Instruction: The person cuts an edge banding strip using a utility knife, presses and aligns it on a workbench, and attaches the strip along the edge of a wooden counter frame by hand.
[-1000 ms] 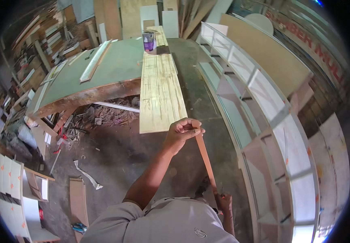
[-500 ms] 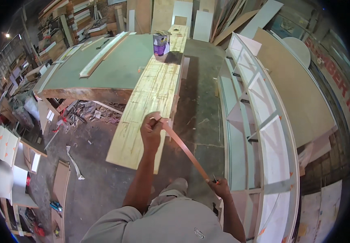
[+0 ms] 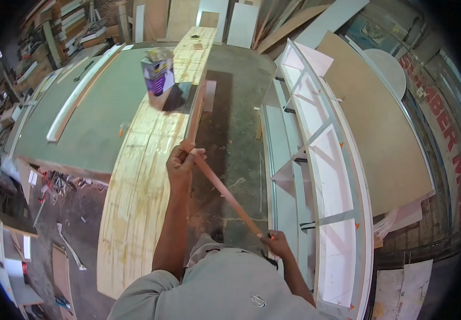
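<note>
Strip (image 3: pixel 227 197): narrow, flat, pinkish brown shading to orange-brown toward the lower end; stretched straight between both hands
Strip place: slants down and rightward from beside the plank's (image 3: pixel 139 186) right edge; upper end pokes past the fingers; contact with plank, cannot tell
Left hand (image 3: pixel 181 161): thumb and fingers pinched on strip near its upper end, at plank's right edge
Right hand (image 3: pixel 276 243): fingers closed on strip's lower end, right of plank; small orange bit there, hard to make out
Plank: pale wood, brown streaks; near left corner rounded-looking, near right part hidden behind left forearm and shirt (image 3: pixel 214 285)
Tin (image 3: pixel 158 80): boxy, purple and white, by plank's left edge, far half; dark patch (image 3: pixel 182 97) beside it reaches right edge
Tin label: printed, blurred
Panel (image 3: pixel 438 109): big red lettering, cut off by dark rim
Shirt: grey, small stitched emblem
Shelf unit (image 3: pixel 337 178): white, near end cut off
</note>
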### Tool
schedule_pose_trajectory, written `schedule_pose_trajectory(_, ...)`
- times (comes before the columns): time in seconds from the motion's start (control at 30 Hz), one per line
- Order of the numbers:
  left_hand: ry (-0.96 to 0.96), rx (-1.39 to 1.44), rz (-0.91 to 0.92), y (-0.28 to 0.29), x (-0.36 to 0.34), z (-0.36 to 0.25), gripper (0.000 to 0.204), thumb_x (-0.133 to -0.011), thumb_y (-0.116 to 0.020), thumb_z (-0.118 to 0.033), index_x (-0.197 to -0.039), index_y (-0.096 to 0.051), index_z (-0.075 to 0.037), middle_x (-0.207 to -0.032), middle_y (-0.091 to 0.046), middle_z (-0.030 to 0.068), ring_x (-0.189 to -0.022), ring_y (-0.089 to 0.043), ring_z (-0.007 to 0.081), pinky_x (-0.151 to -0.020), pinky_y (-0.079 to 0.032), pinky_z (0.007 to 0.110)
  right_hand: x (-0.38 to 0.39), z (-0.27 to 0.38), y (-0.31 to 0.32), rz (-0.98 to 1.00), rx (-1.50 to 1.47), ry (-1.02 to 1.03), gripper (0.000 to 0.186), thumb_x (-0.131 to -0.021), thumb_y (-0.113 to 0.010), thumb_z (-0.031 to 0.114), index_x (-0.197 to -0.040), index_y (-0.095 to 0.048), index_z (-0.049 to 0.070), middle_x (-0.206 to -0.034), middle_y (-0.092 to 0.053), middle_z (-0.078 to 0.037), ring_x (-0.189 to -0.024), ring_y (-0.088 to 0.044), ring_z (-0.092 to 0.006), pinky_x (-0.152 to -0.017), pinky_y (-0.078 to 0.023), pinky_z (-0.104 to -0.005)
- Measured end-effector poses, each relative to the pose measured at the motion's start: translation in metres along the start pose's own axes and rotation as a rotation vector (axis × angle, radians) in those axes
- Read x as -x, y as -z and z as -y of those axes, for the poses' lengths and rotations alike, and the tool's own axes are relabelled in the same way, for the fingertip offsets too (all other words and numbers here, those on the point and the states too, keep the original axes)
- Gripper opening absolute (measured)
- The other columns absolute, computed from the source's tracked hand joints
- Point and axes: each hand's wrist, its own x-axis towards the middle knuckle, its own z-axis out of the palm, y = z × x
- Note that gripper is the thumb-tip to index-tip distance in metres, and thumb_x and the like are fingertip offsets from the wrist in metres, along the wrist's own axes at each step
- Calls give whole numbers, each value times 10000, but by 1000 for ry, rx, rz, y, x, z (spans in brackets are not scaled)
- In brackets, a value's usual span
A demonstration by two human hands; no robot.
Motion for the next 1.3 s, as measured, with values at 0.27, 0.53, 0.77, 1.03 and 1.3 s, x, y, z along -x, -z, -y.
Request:
schedule_pose_trajectory(0.27, 85, -103, 253, -93, -148, 87, 325, -965, -664, -90, -1268, -575, -11, -1047, -738, 145, -971, -726, 213, -833, -612, 361, -173, 89, 73, 36, -190, -76, 433, -864, -815, 402, -749, -674, 9, -661, -612, -37, -622, -550, -118, -568, -458, -331)
schedule_pose_trajectory(0.53, 38, -74, 41, -127, -364, 146, 222, -971, -630, -42, -1186, -581, -15, -1030, -730, 137, -922, -716, 183, -807, -615, 328, -436, 164, 144, 114, -51, 84, 435, -847, -826, 429, -830, -730, 5, -704, -634, -42, -653, -560, -119, -605, -475, -326)
schedule_pose_trajectory(0.77, 17, 63, -157, -142, -539, 127, 288, -938, -695, -143, -1186, -583, -48, -1011, -738, 141, -874, -717, 180, -664, -549, 300, -678, 312, 204, 22, -76, 185, 494, -894, -747, 501, -820, -727, 13, -681, -627, -41, -647, -546, -117, -605, -440, -295)
schedule_pose_trajectory(1.03, -19, 24, -203, -171, -742, 156, 274, -937, -679, -164, -1161, -589, -34, -994, -723, 120, -889, -686, 169, -686, -508, 299, -917, 428, 231, -136, -56, 96, 474, -823, -823, 481, -804, -646, 42, -718, -601, -33, -669, -543, -138, -630, -443, -314)
schedule_pose_trajectory(1.3, -115, 1, -231, -195, -966, 141, 320, -954, -644, -186, -1193, -575, 17, -871, -707, 97, -712, -653, 110, -608, -505, 211, -1165, 579, 232, 179, -515, -60, 432, -924, -729, 472, -876, -586, 67, -660, -571, -45, -516, -523, -158, -503, -448, -311)
